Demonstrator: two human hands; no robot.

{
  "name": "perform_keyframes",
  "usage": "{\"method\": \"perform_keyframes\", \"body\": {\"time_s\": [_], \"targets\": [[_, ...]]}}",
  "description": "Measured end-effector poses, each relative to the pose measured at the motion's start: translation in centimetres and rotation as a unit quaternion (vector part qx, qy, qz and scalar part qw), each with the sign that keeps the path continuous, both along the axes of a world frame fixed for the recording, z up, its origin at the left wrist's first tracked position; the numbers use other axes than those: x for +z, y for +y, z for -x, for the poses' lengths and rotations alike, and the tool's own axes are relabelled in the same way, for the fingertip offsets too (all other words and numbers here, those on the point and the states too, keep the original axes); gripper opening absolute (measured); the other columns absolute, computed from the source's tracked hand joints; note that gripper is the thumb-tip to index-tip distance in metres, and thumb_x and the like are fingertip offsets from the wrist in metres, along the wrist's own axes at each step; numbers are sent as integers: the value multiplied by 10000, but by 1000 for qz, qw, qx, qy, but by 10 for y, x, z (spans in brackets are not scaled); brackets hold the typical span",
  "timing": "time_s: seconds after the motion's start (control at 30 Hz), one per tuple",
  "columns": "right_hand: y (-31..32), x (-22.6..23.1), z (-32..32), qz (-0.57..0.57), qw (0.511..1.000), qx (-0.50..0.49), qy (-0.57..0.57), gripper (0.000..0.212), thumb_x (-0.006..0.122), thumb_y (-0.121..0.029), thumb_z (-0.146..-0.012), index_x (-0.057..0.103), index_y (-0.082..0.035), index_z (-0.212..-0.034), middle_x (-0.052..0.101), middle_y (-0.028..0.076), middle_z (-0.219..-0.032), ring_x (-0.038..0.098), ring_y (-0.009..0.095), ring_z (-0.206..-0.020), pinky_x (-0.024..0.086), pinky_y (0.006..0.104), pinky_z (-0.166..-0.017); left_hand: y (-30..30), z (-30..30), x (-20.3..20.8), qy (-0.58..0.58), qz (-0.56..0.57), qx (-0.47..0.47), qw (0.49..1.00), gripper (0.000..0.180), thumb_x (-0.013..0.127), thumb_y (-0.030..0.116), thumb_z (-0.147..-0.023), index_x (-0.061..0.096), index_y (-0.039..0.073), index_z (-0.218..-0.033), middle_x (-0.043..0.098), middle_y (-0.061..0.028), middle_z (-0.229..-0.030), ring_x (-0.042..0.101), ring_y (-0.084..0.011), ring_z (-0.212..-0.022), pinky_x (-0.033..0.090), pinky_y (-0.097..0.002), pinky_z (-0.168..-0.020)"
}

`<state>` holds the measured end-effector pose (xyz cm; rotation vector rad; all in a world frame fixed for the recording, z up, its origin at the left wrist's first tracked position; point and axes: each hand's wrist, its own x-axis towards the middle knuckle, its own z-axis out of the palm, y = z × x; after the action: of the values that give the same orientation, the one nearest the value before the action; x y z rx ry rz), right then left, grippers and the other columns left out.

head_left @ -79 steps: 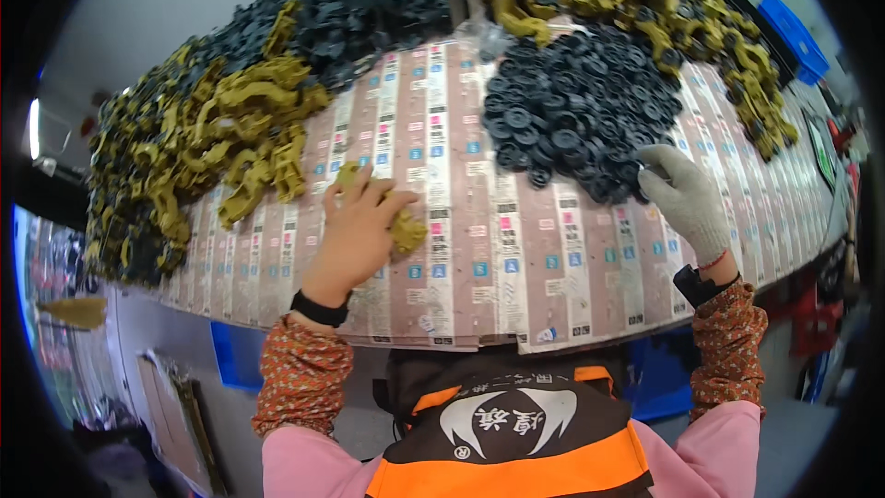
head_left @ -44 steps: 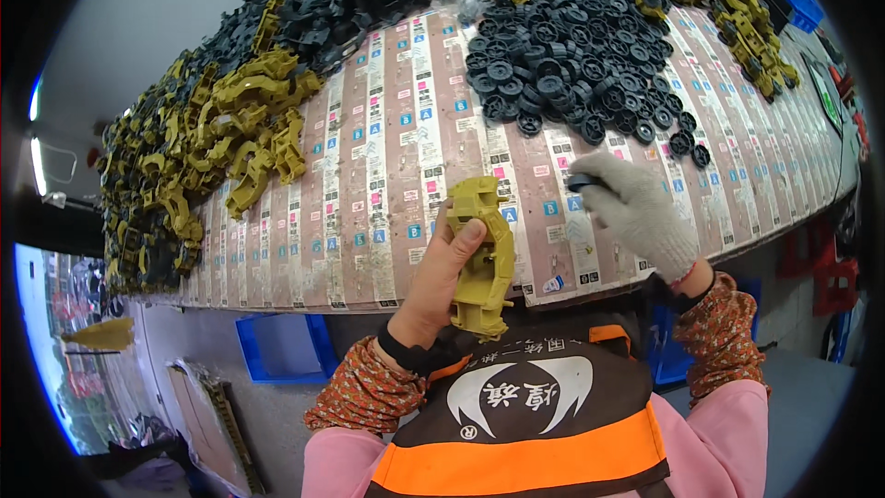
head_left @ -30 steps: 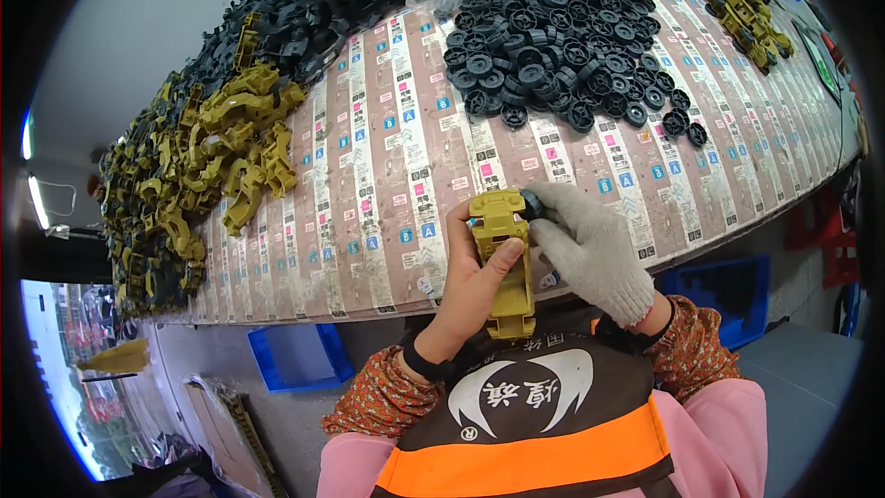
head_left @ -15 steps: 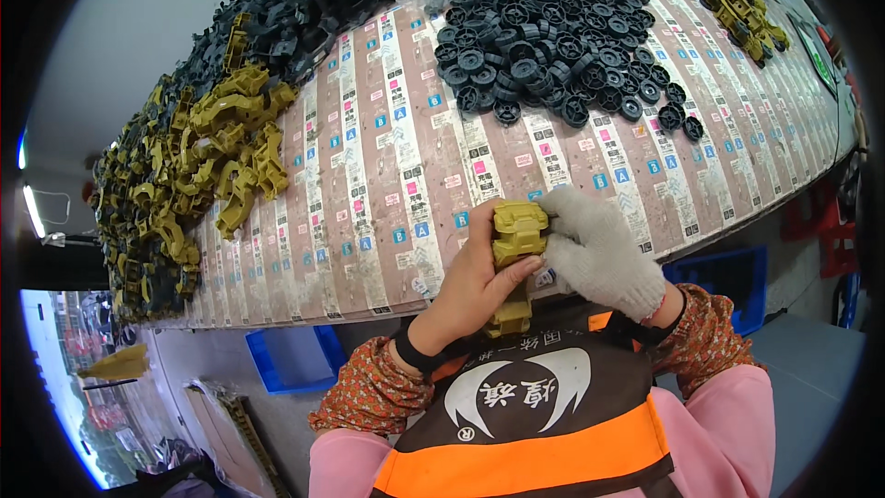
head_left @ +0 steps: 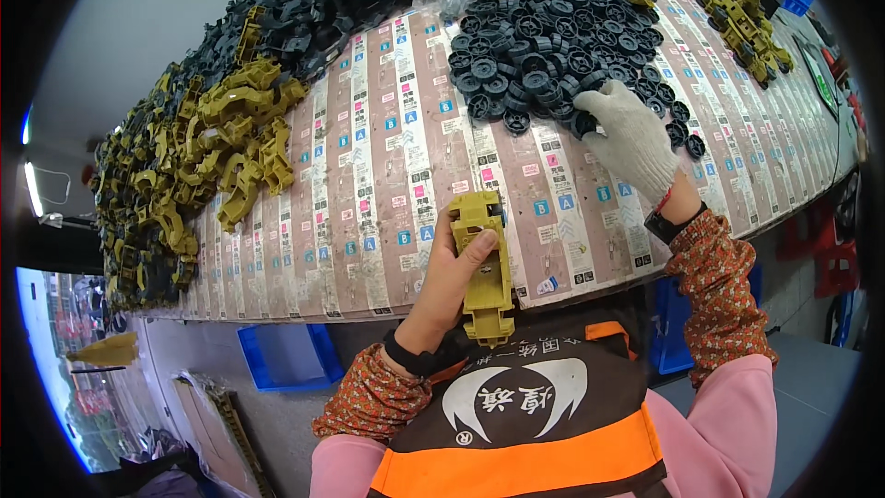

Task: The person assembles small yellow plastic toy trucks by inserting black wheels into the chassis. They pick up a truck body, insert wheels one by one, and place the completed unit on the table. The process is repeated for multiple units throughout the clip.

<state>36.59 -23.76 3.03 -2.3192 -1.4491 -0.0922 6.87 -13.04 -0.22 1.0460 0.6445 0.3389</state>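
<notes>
My bare left hand [head_left: 447, 284] grips a long yellow plastic toy car body [head_left: 490, 290] at the table's near edge, thumb laid across its upper part. A dark piece shows at the far end of this body. My right hand [head_left: 632, 136], in a whitish knitted glove, is at the near edge of a heap of black toy wheels [head_left: 530, 60]. Its thumb and forefinger close around one black wheel [head_left: 584, 124]; the other fingers are partly hidden.
More yellow car bodies [head_left: 241, 111] are heaped at the left, beside dark plastic parts [head_left: 313, 9]. Yellow bodies with wheels [head_left: 742, 28] lie at the far right. The table [head_left: 369, 212] has a patterned covering. A blue bin [head_left: 290, 357] sits below its near edge.
My right hand has left the yellow car body and moved forward and right to the wheels. My left hand still holds the body, now tilted so that its length shows.
</notes>
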Motion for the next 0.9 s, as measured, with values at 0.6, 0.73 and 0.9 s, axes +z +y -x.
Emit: {"method": "perform_keyframes", "body": {"time_s": [0.6, 0.73, 0.9], "targets": [[16, 37, 4, -78, 761, -21, 643, 354, 645, -128, -1014, 636, 66, -1310, 728, 127, -1028, 759, 188, -817, 650, 306, -665, 70, 73, 5, 19, 34, 159, 987, 394, 696, 205, -1051, 523, 95, -1388, 666, -26, -1095, 700, -143, -934, 620, -312, -781], [50, 49, -11, -40, 785, -8, 619, 325, 671, -63, -978, 624, 76, -1268, 716, 118, -1013, 763, 205, -767, 649, 316, -631, 91, 99, -1, 8, 19, 229, 973, 407, 693, 193, -1050, 509, 91, -1398, 654, -39, -1146, 690, -152, -967, 620, -327, -790], [132, 72, -30, -76, 875, 0, 479, 320, 659, -25, -954, 636, 51, -1264, 705, 98, -1022, 742, 173, -729, 631, 280, -604, 97, 120, -24, 21, -6, 293, 956, 501, 720, 187, -1027, 470, 92, -1450, 637, -48, -1202, 662, -166, -1034, 604, -345, -851]]}}
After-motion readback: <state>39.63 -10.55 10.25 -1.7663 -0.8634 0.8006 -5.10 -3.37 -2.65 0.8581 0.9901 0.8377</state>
